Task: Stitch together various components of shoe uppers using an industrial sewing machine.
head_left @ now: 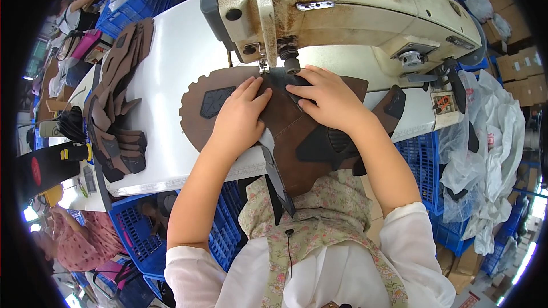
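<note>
A brown shoe-upper piece with black patches lies on the white sewing table, its lower part hanging over the front edge toward my lap. My left hand rests on it, fingers stretched toward the presser foot. On the other side my right hand has its fingers spread over a black patch, just below a dark roller. Part of that patch sits under the presser foot of the sewing machine. The needle tip is too small to make out.
At the left, brown cut pieces lie in an overlapping pile. Blue crates stand below the table; clear plastic bags hang at the right beside cardboard boxes. Other people work at the far left, one in a pink top.
</note>
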Action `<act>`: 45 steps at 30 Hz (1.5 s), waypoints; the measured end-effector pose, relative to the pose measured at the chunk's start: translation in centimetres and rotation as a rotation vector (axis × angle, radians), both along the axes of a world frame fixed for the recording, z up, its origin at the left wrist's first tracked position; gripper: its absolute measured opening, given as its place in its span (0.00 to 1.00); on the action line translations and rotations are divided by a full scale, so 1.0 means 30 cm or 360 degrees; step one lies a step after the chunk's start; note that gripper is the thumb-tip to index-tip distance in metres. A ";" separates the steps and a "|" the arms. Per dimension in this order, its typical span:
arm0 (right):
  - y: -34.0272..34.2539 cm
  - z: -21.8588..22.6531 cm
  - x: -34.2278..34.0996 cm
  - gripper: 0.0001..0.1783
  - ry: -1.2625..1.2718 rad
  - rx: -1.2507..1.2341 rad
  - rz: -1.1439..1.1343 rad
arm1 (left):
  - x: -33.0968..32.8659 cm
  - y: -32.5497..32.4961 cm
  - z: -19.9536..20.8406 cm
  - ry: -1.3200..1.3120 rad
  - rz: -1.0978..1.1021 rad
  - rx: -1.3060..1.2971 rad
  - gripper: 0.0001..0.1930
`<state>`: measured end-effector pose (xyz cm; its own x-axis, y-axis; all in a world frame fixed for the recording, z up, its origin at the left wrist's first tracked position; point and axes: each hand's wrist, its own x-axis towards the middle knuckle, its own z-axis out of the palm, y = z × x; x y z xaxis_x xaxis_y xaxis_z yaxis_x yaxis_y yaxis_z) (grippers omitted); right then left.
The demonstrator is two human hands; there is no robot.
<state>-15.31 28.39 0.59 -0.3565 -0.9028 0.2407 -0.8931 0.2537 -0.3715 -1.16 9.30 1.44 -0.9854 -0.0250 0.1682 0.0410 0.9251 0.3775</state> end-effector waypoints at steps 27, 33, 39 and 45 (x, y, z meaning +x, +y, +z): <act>-0.027 -0.011 0.056 0.20 0.0119 0.0049 -0.0204 | -0.013 -0.049 0.035 0.0019 -0.0010 -0.0170 0.24; -0.027 0.002 0.071 0.20 0.0097 0.0071 -0.0225 | -0.022 -0.069 0.027 0.0049 -0.0012 -0.0186 0.23; -0.029 -0.001 0.069 0.19 0.0047 0.0125 -0.0252 | -0.034 -0.095 0.036 0.0049 -0.0012 -0.0223 0.25; -0.029 0.017 0.085 0.19 -0.0015 0.0173 -0.0216 | -0.061 -0.119 0.056 -0.0148 0.0157 -0.0439 0.23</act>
<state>-12.75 27.53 1.11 -0.4787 -0.8667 0.1405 -0.8446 0.4108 -0.3433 -3.00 5.74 3.12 -0.9920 -0.0873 0.0911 -0.0772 0.9910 0.1093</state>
